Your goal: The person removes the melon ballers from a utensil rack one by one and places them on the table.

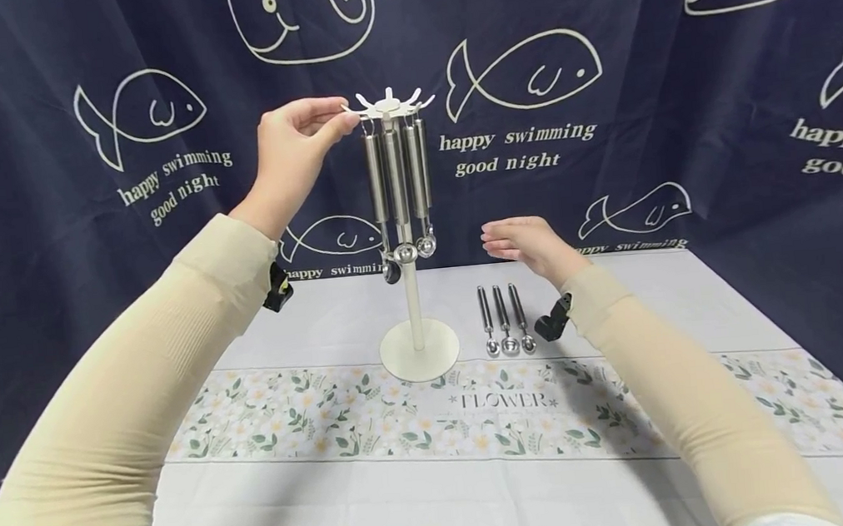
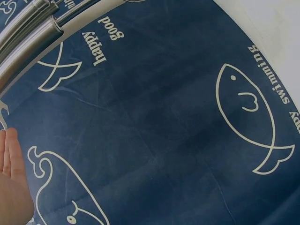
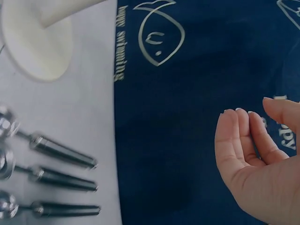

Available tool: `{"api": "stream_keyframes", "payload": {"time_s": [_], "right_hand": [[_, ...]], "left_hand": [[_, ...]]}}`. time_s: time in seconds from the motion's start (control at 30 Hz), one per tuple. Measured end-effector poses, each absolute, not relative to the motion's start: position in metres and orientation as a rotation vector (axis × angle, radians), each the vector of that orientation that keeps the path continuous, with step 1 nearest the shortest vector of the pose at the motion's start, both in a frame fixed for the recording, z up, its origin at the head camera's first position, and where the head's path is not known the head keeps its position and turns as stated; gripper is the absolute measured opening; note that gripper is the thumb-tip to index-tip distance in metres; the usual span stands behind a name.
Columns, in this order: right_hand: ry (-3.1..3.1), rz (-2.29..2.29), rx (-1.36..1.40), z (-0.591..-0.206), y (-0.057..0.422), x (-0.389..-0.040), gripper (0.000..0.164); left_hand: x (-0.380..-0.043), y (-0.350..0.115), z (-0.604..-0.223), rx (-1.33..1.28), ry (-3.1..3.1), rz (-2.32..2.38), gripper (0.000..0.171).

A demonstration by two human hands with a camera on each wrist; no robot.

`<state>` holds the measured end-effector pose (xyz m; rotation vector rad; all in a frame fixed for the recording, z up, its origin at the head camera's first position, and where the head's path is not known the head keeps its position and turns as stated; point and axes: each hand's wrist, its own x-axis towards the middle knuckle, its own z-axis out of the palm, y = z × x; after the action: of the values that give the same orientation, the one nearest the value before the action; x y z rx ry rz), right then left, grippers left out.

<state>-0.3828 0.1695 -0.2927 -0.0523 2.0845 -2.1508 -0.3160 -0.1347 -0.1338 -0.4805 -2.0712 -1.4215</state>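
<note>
Rack: stood upright on the desk, its base on the floral strip's edge
Hung scoops: dangled from its hooks
Left hand: thumb and fingertips pinched a hook at the rack's left
Right hand: held nothing, thumb apart from fingers, in the air
Loose scoops: three lay side by side, right of the rack

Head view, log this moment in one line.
left hand: pinches rack at top; right hand: raised, empty; hung utensils: on rack; three utensils: on table
</note>
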Motion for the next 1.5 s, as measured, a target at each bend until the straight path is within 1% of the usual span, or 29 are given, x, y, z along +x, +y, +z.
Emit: {"api": "stream_keyframes", "payload": {"time_s": [0.2, 0.47, 0.7, 0.97, 1.03, 1.17, 1.23, 1.5], "right_hand": [[1.982, -2.259, -0.126, -0.275, 0.156, -0.379, 0.045], [1.938, -2.307, -0.297, -0.26, 0.134, -0.376, 0.04], [1.885, -2.35, -0.416, -0.245, 0.116, -0.374, 0.042], [1.789, -2.375, -0.584, -0.232, 0.102, -0.369, 0.04], [1.754, -2.386, -0.626, -0.23, 0.101, -0.368, 0.038], [1.691, -2.387, -0.699, -0.228, 0.1, -0.366, 0.024], [1.668, -2.372, -0.74, -0.227, 0.1, -0.364, 0.02], [1.631, -2.316, -0.908, -0.226, 0.101, -0.359, 0.023]], "left_hand": [[-0.315, -0.136, -0.134, -0.456, -2.084, -1.424, 0.035], [-0.314, -0.134, -0.135, -0.453, -2.104, -1.408, 0.036], [-0.314, -0.134, -0.135, -0.455, -2.092, -1.413, 0.035], [-0.314, -0.133, -0.136, -0.462, -2.089, -1.404, 0.036], [-0.314, -0.133, -0.136, -0.467, -2.086, -1.395, 0.036], [-0.313, -0.133, -0.136, -0.474, -2.087, -1.385, 0.034], [-0.313, -0.133, -0.135, -0.473, -2.089, -1.383, 0.034], [-0.312, -0.133, -0.136, -0.472, -2.092, -1.382, 0.034]]}}
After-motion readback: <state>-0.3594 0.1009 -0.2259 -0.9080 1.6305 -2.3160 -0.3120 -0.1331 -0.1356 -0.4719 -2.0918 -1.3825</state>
